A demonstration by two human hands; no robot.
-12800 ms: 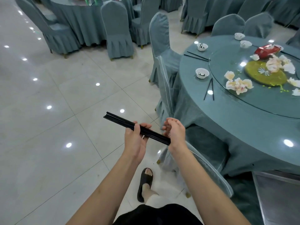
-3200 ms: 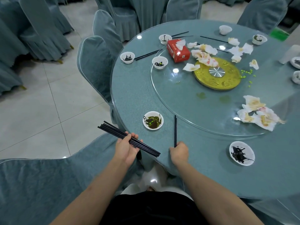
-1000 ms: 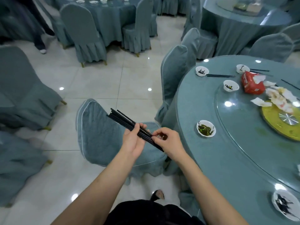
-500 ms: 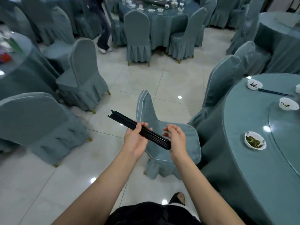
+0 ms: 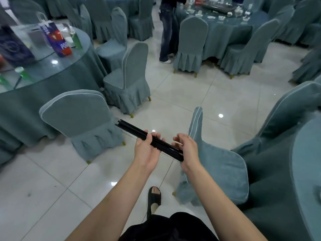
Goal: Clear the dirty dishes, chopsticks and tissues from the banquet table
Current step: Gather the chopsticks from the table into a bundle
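Observation:
A bundle of several black chopsticks [image 5: 132,130] lies slanted across the middle of the head view, above the tiled floor. My left hand [image 5: 146,150] is shut around the middle of the bundle. My right hand [image 5: 188,153] cups the bundle's near end, with the fingers curled against the tips. Only the edge of the banquet table [image 5: 307,164] shows at the far right; its dishes and tissues are out of view.
A covered chair [image 5: 217,164] stands just right of my hands and another [image 5: 81,122] to the left. A second table [image 5: 43,66] at the left carries bags and bottles. A person [image 5: 167,30] stands beside a far table [image 5: 225,26] with dishes.
The view has swung left, away from the banquet table, so its bowls have left the frame. Both hands keep hold of the chopstick bundle in much the same pose.

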